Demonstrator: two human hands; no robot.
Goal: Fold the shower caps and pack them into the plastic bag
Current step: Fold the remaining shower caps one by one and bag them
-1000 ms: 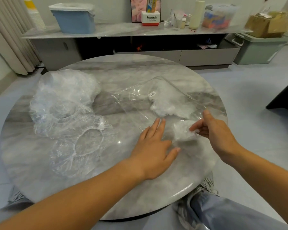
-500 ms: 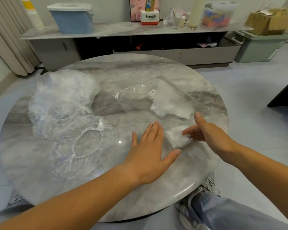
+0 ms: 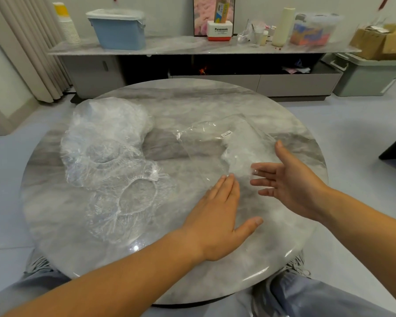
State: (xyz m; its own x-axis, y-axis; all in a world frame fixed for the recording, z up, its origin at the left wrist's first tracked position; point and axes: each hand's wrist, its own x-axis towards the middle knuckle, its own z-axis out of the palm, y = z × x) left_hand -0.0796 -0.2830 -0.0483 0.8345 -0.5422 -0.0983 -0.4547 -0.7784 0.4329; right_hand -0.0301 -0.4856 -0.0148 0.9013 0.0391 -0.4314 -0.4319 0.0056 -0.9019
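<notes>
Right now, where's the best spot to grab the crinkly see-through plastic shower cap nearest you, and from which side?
Probably pinch the white gathered elastic rim of that clear shower cap, coming from its right, where the left hand lies flat nearby. The cap lies spread flat, opening up, so the rim is its one firm edge; the film looks thin.
</notes>
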